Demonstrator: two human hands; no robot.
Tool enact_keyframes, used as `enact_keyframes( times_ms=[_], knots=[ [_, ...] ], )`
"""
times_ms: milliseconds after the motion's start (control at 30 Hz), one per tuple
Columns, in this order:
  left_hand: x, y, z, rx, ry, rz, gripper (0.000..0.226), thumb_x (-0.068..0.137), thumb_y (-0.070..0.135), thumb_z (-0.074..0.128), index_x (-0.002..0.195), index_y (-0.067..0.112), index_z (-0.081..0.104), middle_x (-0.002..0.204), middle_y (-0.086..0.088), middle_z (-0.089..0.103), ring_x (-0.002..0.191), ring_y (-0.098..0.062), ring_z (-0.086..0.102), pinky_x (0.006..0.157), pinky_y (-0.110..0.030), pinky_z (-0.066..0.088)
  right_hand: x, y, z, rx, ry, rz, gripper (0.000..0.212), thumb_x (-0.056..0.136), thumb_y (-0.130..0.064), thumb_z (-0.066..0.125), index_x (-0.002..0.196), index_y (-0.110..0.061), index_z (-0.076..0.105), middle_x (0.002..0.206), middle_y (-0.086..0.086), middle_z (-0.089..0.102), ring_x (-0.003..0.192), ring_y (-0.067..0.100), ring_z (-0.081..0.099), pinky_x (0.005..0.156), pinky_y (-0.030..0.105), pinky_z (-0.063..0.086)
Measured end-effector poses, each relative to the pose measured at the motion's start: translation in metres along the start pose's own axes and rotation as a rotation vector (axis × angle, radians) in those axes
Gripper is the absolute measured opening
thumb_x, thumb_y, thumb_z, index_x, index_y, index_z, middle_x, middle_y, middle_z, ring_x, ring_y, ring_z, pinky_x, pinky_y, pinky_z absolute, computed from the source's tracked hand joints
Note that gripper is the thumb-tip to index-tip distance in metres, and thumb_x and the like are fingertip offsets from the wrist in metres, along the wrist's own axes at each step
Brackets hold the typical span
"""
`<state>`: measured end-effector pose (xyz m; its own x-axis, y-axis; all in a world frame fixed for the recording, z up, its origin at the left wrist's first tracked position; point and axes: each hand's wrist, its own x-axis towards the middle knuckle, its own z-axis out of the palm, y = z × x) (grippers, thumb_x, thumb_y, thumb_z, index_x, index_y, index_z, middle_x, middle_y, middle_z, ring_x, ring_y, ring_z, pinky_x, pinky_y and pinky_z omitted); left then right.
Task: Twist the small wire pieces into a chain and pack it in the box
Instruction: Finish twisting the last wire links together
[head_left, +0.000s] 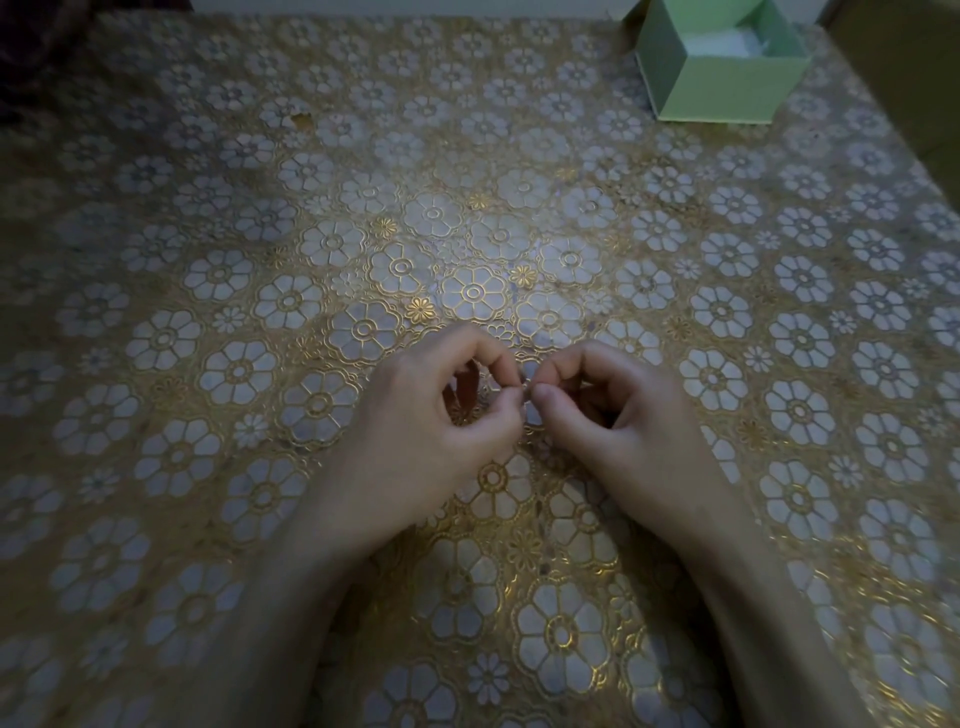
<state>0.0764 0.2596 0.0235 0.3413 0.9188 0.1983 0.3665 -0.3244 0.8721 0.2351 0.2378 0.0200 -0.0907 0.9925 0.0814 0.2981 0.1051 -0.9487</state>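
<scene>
My left hand (431, 415) and my right hand (618, 415) meet fingertip to fingertip low over the middle of the table. Between them both pinch a tiny thin wire piece (525, 387), of which only a small pale loop shows; the rest is hidden by my fingers. The other fingers of both hands are curled. An open pale green box (727, 88) stands at the far right corner, well away from my hands, with something white inside it.
The table (260, 260) wears a gold and white flower-patterned cloth. Its right edge runs diagonally down the frame's right side. A dark shape fills the far left corner.
</scene>
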Motion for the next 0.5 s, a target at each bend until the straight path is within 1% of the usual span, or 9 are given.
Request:
enact_keyframes(
  times_ms=[33,100,200,300,400,500],
  knots=[
    [0.0001,-0.0004,0.0002,-0.012,0.014,-0.016,0.010,0.072,0.034,0.056,0.074,0.025,0.055,0.079,-0.004,0.064,0.072,-0.027,0.060,0.065,-0.043,0.049,0.0002,0.0006,-0.0001,-0.010,-0.004,-0.005,0.007,0.077,-0.023,0.059,0.070,-0.022,0.060,0.060,-0.011,0.055,0.051,0.002,0.042,0.051,0.018,0.033],
    [0.0001,-0.0015,0.0010,-0.030,0.042,-0.040,0.010,0.071,0.034,0.057,0.074,0.025,0.055,0.079,-0.002,0.065,0.075,-0.027,0.062,0.068,-0.046,0.050,0.0005,0.0012,0.0000,-0.013,-0.006,-0.010,0.005,0.077,-0.023,0.060,0.072,-0.024,0.061,0.064,-0.009,0.059,0.052,0.005,0.045,0.051,0.020,0.035],
    [0.0003,-0.0012,0.0022,-0.051,0.052,-0.066,0.012,0.069,0.033,0.058,0.076,0.024,0.055,0.079,0.000,0.066,0.076,-0.024,0.064,0.069,-0.047,0.051,0.0014,0.0016,-0.0003,-0.030,-0.001,-0.022,0.007,0.075,-0.023,0.062,0.070,-0.027,0.060,0.061,-0.009,0.056,0.050,0.002,0.044,0.050,0.014,0.032],
    [0.0006,-0.0013,0.0028,-0.047,0.047,-0.084,0.014,0.067,0.036,0.057,0.077,0.026,0.054,0.077,-0.002,0.066,0.075,-0.026,0.064,0.069,-0.048,0.051,0.0015,0.0019,-0.0011,-0.059,-0.004,-0.028,0.008,0.075,-0.022,0.062,0.068,-0.025,0.059,0.056,-0.012,0.051,0.047,0.002,0.042,0.049,0.010,0.029],
    [0.0003,-0.0014,0.0016,-0.044,0.051,-0.103,0.015,0.067,0.037,0.057,0.077,0.027,0.055,0.077,-0.001,0.066,0.075,-0.025,0.064,0.068,-0.048,0.052,0.0012,0.0033,-0.0015,-0.080,0.005,-0.034,0.008,0.076,-0.022,0.062,0.068,-0.023,0.059,0.056,-0.012,0.051,0.048,0.002,0.042,0.050,0.010,0.029],
    [0.0006,-0.0020,0.0007,-0.049,0.068,-0.108,0.014,0.067,0.037,0.057,0.076,0.026,0.055,0.078,0.001,0.065,0.076,-0.022,0.064,0.070,-0.047,0.051,0.0012,0.0036,-0.0019,-0.029,0.021,-0.021,0.005,0.076,-0.023,0.061,0.071,-0.024,0.060,0.061,-0.005,0.055,0.051,0.003,0.043,0.051,0.014,0.031]
  ],
)
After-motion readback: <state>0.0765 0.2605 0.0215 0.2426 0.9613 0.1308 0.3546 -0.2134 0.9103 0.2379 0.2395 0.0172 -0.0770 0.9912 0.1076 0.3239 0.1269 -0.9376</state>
